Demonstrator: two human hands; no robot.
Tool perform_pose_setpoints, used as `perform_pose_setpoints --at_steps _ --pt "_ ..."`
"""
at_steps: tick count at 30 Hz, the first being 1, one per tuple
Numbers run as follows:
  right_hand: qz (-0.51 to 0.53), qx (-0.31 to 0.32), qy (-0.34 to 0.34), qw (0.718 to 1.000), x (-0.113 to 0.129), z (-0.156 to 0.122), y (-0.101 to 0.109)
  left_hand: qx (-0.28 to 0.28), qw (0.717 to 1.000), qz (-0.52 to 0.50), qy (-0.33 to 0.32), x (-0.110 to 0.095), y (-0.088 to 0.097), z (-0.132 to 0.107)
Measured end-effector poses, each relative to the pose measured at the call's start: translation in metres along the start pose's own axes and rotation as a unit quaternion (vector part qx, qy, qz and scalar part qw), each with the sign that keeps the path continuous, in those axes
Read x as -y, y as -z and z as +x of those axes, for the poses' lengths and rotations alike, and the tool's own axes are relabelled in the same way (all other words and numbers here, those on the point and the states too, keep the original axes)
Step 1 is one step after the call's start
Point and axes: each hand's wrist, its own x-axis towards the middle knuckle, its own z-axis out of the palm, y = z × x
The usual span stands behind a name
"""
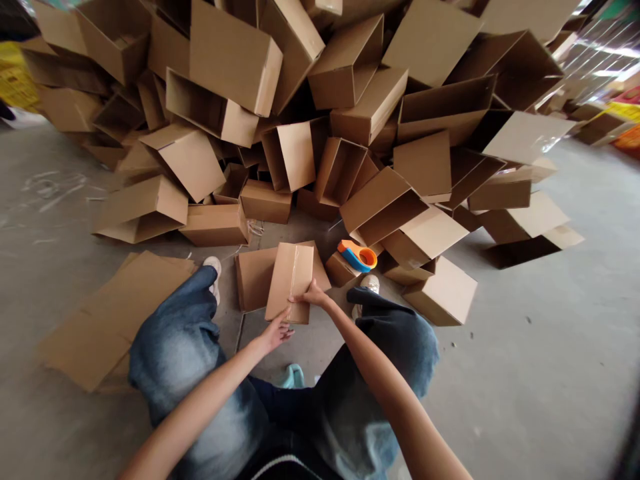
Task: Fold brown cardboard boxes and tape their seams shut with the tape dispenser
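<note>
A small closed cardboard box (287, 277) with a strip of tape down its face is tilted up between my knees. My right hand (311, 294) grips its right side, thumb laid across the front. At the lower left edge, my left hand (275, 332) has its fingers apart and loosely bent, a fingertip touching the box near the tape. Behind it on the floor rests another brown carton (254, 280), partly covered. An orange and blue tape dispenser (358, 256) lies on a small box (341, 269) to the right.
A large heap of cardboard boxes (295, 153), many open-ended, rises in front. Flat cardboard sheets (107, 320) lie by my left leg. Beneath me a light blue object (293, 376) shows in part. Yellow crates (19, 77) stand far left. Grey concrete floor (540, 347) extends right.
</note>
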Motion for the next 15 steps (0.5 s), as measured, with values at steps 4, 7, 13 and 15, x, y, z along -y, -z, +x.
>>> perform_pose_setpoints --at_steps 4,7,13,15 --pt "0.006 0.008 -0.015 1.000 0.0015 -0.0002 0.0006 -0.003 1.000 0.015 -0.011 -0.0011 0.0013 -0.0016" --pt "0.003 0.012 -0.022 1.000 0.0031 -0.0011 0.0015 0.000 1.000 0.020 -0.021 -0.0010 0.0023 -0.0030" --pt "0.004 0.020 -0.019 1.000 0.0062 -0.0033 0.0027 0.011 1.000 0.010 -0.021 -0.0011 0.0023 -0.0056" --pt "0.009 0.018 -0.021 1.000 0.0061 -0.0032 0.0027 0.014 1.000 0.011 -0.019 -0.0010 0.0022 -0.0061"
